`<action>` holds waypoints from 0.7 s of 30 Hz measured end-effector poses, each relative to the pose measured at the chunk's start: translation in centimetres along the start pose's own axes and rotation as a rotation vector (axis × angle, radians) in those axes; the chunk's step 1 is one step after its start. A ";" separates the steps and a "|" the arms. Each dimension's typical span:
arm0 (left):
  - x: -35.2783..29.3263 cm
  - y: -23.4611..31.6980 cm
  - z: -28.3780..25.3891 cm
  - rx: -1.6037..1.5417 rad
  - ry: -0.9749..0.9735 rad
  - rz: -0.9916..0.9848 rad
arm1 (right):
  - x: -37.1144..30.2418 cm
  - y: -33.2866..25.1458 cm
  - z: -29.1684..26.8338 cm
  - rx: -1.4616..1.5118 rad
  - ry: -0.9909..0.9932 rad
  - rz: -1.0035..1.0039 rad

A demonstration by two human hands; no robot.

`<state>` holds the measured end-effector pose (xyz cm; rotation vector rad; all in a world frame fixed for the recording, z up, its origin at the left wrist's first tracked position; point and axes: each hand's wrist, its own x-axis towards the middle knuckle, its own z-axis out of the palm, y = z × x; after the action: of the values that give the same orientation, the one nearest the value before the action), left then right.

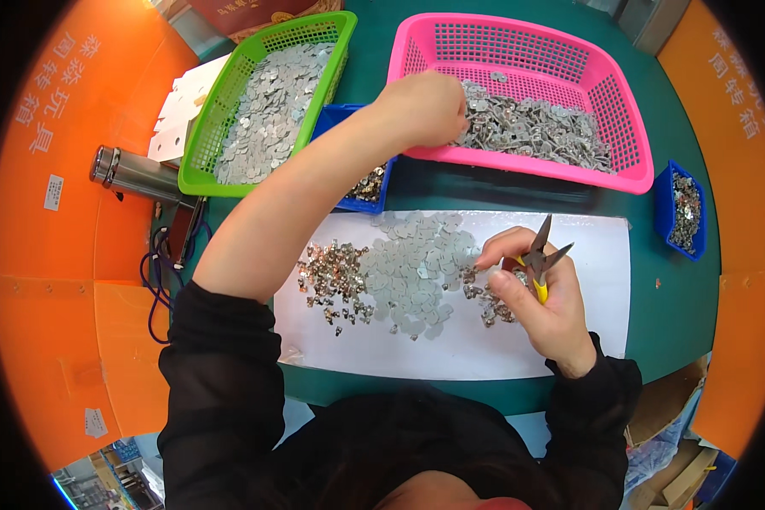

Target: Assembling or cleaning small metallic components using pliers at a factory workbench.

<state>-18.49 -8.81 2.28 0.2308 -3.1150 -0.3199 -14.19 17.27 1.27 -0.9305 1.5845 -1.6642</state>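
Pliers lie in the right hand, fingers half-curled.

Silver flask, apparently, near purple cord

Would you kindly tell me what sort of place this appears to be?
Probably a workshop bench for small metal parts: a pink basket and a green basket hold loads of them, more lie in piles on a white sheet, and the right hand holds pliers.
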 end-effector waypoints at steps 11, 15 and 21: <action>6.8 -1.7 1.9 0.299 -0.304 0.077 | -0.1 0.8 -0.3 -0.003 0.004 -0.034; 6.4 -3.2 1.9 0.047 -0.086 0.098 | 0.2 1.0 -0.2 0.002 -0.016 -0.049; 0.6 -1.1 -1.7 -0.205 0.121 0.013 | 0.3 1.4 -1.3 0.038 0.086 -0.033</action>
<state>-18.85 -10.32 3.68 0.2180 -2.9354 -0.5967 -15.43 17.64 -0.15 -0.8812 1.5959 -1.7729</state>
